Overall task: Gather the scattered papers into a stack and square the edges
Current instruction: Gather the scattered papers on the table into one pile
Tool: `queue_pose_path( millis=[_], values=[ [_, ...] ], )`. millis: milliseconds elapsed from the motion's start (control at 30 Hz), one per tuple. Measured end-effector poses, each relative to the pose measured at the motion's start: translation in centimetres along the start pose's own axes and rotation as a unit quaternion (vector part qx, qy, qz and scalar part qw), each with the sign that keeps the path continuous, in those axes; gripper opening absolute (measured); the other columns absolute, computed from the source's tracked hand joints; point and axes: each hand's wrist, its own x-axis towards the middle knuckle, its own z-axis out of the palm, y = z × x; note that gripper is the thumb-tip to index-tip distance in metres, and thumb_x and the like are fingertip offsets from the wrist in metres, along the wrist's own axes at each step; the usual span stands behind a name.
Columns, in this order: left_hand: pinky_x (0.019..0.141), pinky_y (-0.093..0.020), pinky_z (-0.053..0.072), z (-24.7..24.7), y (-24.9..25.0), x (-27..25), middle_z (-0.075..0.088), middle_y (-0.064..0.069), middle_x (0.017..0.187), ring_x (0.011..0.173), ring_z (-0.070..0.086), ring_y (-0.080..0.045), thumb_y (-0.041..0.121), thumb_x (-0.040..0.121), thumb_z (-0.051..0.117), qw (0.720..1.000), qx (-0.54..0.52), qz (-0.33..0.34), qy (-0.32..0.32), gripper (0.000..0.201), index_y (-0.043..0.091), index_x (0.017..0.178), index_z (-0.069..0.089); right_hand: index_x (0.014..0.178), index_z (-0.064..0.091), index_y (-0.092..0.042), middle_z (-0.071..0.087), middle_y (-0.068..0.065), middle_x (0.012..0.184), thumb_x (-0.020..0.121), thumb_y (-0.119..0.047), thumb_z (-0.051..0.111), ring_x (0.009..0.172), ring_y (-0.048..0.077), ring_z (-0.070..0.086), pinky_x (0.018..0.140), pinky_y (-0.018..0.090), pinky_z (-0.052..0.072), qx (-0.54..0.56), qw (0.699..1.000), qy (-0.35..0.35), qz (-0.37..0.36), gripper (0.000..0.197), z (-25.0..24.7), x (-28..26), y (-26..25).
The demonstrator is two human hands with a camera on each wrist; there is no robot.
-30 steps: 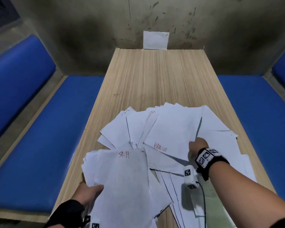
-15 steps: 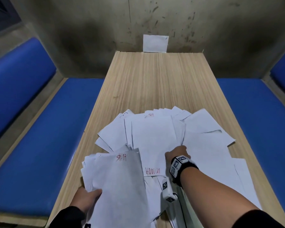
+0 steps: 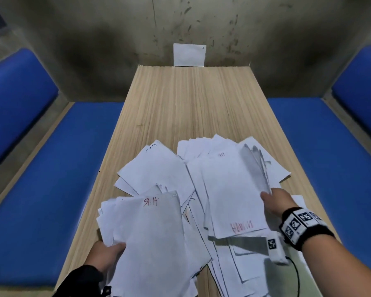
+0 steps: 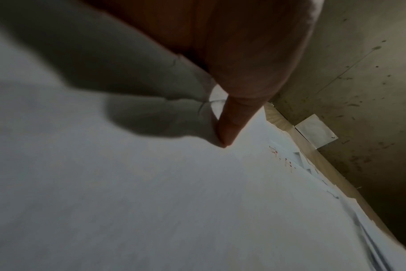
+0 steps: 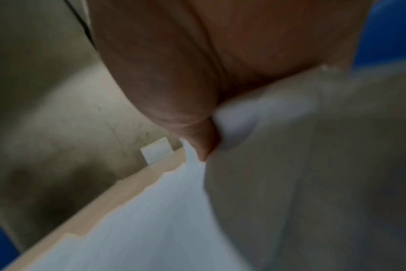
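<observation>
Papers [image 3: 156,174] lie between both hands, left hand [image 3: 107,252] and right hand [image 3: 277,202] each gripping a bundle.

Left hand [image 3: 107,252] and right hand [image 3: 276,202] each grip papers [image 3: 229,189].

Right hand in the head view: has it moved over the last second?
Yes. The right hand went left across the papers, then back right, and now grips a bundle of sheets near the right edge of the table.
</observation>
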Motion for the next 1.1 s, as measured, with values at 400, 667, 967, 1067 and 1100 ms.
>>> queue_pose_path(
  millis=[400, 667, 967, 1067, 1100],
  values=[
    [0.09, -0.043, 0.052, 0.9, -1.0, 1.4, 0.073, -0.018, 0.1, 0.091, 0.069, -0.033, 0.006, 0.082, 0.068, 0.997, 0.066, -0.026, 0.004, 0.023, -0.001, 0.104, 0.068, 0.117, 0.055, -0.006, 0.041, 0.018, 0.133, 0.083, -0.02, 0.06, 0.118, 0.037, 0.043, 0.083, 0.037, 0.04, -0.179, 0.974, -0.001, 0.14, 0.037, 1.5, 0.7, 4.6],
    [0.084, -0.039, 0.051, 1.6, -1.1, 0.6, 0.071, -0.016, 0.096, 0.087, 0.067, -0.032, 0.011, 0.081, 0.068, 0.997, 0.073, -0.023, 0.023, 0.027, -0.002, 0.105, 0.066, 0.097, 0.054, -0.009, 0.062, 0.013, 0.105, 0.081, -0.006, 0.057, 0.09, 0.029, 0.056, 0.08, 0.034, 0.046, -0.031, 0.999, 0.009, 0.032, 0.017, 1.3, 0.8, 5.4],
    [0.067, -0.031, 0.044, 2.1, -0.5, -0.5, 0.064, -0.01, 0.08, 0.072, 0.06, -0.026, 0.003, 0.087, 0.063, 0.998, 0.056, -0.016, 0.029, 0.016, -0.003, 0.101, 0.061, 0.112, 0.061, -0.01, 0.064, 0.012, 0.103, 0.073, -0.027, 0.076, 0.083, 0.022, 0.064, 0.07, 0.031, 0.053, 0.124, 0.989, -0.072, 0.048, 0.045, -0.1, 0.6, 4.8],
    [0.061, -0.028, 0.044, 2.1, -0.4, -0.5, 0.067, -0.012, 0.083, 0.074, 0.062, -0.028, 0.003, 0.086, 0.063, 0.998, 0.057, -0.019, 0.023, 0.019, -0.005, 0.103, 0.062, 0.095, 0.065, -0.006, 0.065, 0.007, 0.076, 0.079, -0.022, 0.073, 0.062, 0.021, 0.061, 0.049, 0.021, 0.045, 0.155, 0.982, -0.088, 0.065, 0.024, 1.0, -0.1, 3.7],
    [0.061, -0.028, 0.045, 2.1, -0.4, -0.3, 0.068, -0.013, 0.084, 0.075, 0.063, -0.029, 0.003, 0.085, 0.063, 0.998, 0.058, -0.02, 0.023, 0.019, -0.005, 0.103, 0.063, 0.095, 0.064, -0.005, 0.067, 0.01, 0.078, 0.077, -0.018, 0.071, 0.065, 0.025, 0.064, 0.052, 0.022, 0.049, 0.175, 0.981, -0.061, 0.061, 0.023, 1.5, -0.2, 3.3]
  ],
)
